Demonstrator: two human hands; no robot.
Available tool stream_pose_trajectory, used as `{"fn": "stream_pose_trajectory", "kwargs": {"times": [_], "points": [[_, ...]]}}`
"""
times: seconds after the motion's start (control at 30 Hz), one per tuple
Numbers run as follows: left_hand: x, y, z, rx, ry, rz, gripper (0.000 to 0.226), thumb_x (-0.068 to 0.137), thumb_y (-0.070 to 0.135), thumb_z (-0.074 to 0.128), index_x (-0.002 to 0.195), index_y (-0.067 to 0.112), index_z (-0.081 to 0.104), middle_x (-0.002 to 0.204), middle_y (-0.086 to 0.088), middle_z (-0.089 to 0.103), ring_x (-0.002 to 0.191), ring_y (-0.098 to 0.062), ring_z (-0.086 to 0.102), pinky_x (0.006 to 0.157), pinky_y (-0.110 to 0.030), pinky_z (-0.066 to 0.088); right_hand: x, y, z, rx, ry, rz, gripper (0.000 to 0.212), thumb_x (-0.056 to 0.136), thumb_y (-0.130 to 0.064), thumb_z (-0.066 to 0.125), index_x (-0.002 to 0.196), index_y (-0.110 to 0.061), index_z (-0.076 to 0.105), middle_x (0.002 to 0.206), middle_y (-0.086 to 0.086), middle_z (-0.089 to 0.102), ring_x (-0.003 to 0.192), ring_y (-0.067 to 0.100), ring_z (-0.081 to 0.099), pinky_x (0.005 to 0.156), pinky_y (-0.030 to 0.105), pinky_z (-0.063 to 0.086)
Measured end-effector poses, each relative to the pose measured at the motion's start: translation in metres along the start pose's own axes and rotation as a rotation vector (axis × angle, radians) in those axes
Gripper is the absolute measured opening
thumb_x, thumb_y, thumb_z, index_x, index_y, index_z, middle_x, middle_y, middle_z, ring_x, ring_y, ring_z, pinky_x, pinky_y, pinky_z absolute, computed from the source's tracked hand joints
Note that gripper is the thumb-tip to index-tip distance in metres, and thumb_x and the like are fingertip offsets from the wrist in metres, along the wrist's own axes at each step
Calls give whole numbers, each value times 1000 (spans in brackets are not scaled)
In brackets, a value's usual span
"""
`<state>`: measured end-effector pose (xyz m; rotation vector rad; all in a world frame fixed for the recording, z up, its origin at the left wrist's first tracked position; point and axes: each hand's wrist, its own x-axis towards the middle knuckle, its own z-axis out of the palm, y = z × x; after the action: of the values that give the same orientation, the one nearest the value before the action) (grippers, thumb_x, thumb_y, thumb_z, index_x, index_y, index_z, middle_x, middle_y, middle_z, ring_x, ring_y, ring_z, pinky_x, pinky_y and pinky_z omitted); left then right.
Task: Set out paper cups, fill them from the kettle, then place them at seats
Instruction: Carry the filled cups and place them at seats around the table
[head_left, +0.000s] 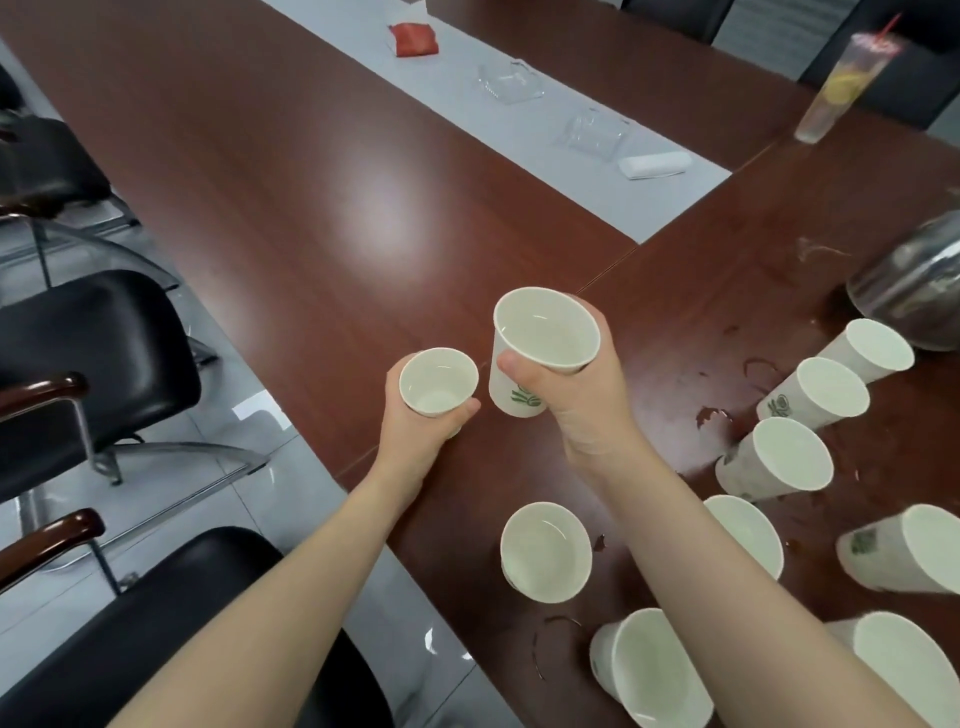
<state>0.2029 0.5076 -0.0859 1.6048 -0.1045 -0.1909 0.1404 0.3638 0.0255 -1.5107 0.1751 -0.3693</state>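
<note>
Head view: the left hand has its fingers curled round a paper cup above the near edge of the brown table. The right hand grips a second cup just beside it, thumb on the near side. More cups stand on the wet tabletop to the right, near the steel kettle.

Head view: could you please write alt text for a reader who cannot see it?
The left hand holds one paper cup, the right hand a second cup, at a brown table. More cups stand beside the kettle at right.
</note>
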Motion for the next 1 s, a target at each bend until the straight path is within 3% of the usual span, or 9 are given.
{"fn": "stream_pose_trajectory", "kwargs": {"times": [0.13, 0.3, 0.37, 0.47, 0.57, 0.7, 0.83, 0.9, 1.0], "points": [[-5, -9, -2, 55, -24, -17, 84, 58, 29, 87, 127, 9, 44, 122, -13, 57, 114, -27, 57, 97, -56, 45, -4, 4, -3, 1, -21, 3, 51, 55, -12, 81, 98, -26, 56, 83, -19, 69, 81, -1, 64, 73, 19, 50], [-7, -12, -5, 72, -60, -35, 89, 56, 34, 90, 128, 9, 43, 122, -14, 56, 114, -30, 56, 95, -59, 46, -7, 1, -1, -6, -19, 28, 65, 53, -29, 82, 110, -7, 58, 99, 4, 65, 91, 16, 63, 78, 31, 50], [-8, -11, -6, 73, -84, -52, 92, 54, 36, 91, 128, 11, 43, 123, -14, 56, 115, -31, 55, 95, -60, 45, -9, 4, -1, -1, -14, 29, 60, 53, -30, 81, 108, -15, 59, 100, 1, 65, 93, 14, 63, 79, 30, 51], [-16, -3, -7, 41, -93, -93, 98, 53, 33, 87, 132, 35, 29, 134, -2, 51, 125, -14, 49, 106, -44, 41, -13, 4, 0, 8, -23, 36, 58, 52, -31, 81, 105, -26, 58, 100, -5, 66, 94, 10, 63, 78, 26, 51], [-24, 5, -13, -8, -99, -154, 110, 55, 30, 88, 139, 42, 19, 138, 5, 48, 128, -8, 45, 110, -44, 38, -14, -1, 6, -17, -43, 43, 74, 54, -33, 84, 116, -6, 56, 108, 15, 64, 98, 26, 63, 81, 36, 52], [-39, 27, -26, -37, -65, -209, 121, 52, 38, 87, 147, 41, 12, 151, 5, 35, 135, -2, 32, 113, -30, 27, -20, -13, 14, -17, -23, 32, 65, 49, -35, 80, 108, -20, 58, 100, -5, 66, 94, 8, 63, 78, 23, 50], [-61, 64, -47, -66, 63, -149, 100, 74, 23, 80, 147, 40, 14, 155, 3, 26, 135, 0, 24, 104, -24, 23, -30, -32, 29, 0, -68, 22, 75, 47, -37, 80, 115, -15, 55, 103, -6, 65, 96, 6, 62, 80, 23, 49], [-73, 85, -58, -130, 85, -111, 90, 78, 24, 76, 145, 41, 18, 154, 3, 28, 140, -4, 23, 104, -24, 24, -38, -42, 39, 19, -106, 17, 82, 47, -37, 80, 118, -10, 52, 105, -1, 63, 95, 8, 62, 80, 24, 49], [-101, 124, -79, -209, 111, -64, 77, 78, 35, 72, 139, 42, 26, 150, 2, 34, 139, -7, 29, 109, -30, 27, -56, -58, 63, 59, -178, 31, 75, 47, -31, 83, 114, -17, 53, 98, -9, 66, 86, 2, 62, 73, 22, 49]]}}
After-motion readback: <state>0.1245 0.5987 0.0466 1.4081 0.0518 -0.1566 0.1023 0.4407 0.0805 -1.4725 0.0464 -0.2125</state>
